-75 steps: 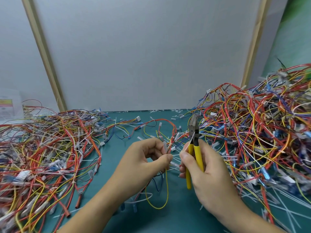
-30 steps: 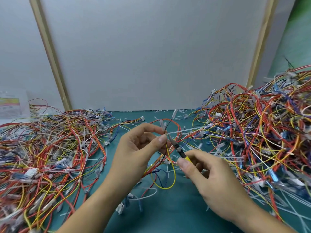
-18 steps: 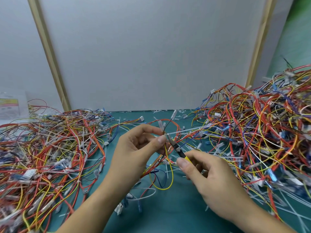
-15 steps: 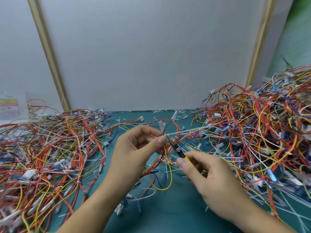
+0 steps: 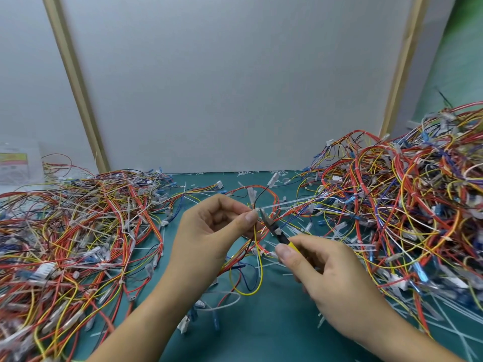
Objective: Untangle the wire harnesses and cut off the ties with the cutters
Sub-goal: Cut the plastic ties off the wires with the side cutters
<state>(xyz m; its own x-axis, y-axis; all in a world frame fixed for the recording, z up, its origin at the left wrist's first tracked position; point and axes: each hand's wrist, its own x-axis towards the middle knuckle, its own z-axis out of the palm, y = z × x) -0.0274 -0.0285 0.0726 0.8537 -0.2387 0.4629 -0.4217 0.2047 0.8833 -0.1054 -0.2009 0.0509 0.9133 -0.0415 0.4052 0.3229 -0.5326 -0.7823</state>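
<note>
Left hand [image 5: 209, 236]: fingers curled; thumb and forefinger pinch a thin harness [image 5: 254, 232] right at a white tie [image 5: 257, 210].
Harness: held up off the mat, between the two hands. Red, yellow, black and blue strands. A yellow loop hangs below the left hand down to the mat. Red strands arc up past the fingertips and carry white plugs.
Right hand [image 5: 332, 278]: wrapped round the yellow handles of the cutters [image 5: 274, 228], thumb on top. The handles are mostly buried in the palm.
Cutters: dark nose points up toward the left thumb, with the tip at the tie, just beside the pinch. Blades apart or closed: can't tell, too small.
Tie: a white strip runs from it toward the right-hand side.
Left pile [image 5: 78, 231]: low, wide tangle of wires outboard of the left hand.
Right pile [image 5: 405, 205]: taller heap outboard of the right hand, close to its knuckles.
Mat [image 5: 261, 333]: teal, under both hands and both piles.
Loose ties [image 5: 224, 305]: white straps and clippings on the mat below the wrists and beside the right forearm.
Panel [image 5: 235, 87]: white, beyond the hands, with a wood strip [image 5: 75, 82] on each side.
Paper sheet [image 5: 15, 165]: far past the left pile, print blurred.
</note>
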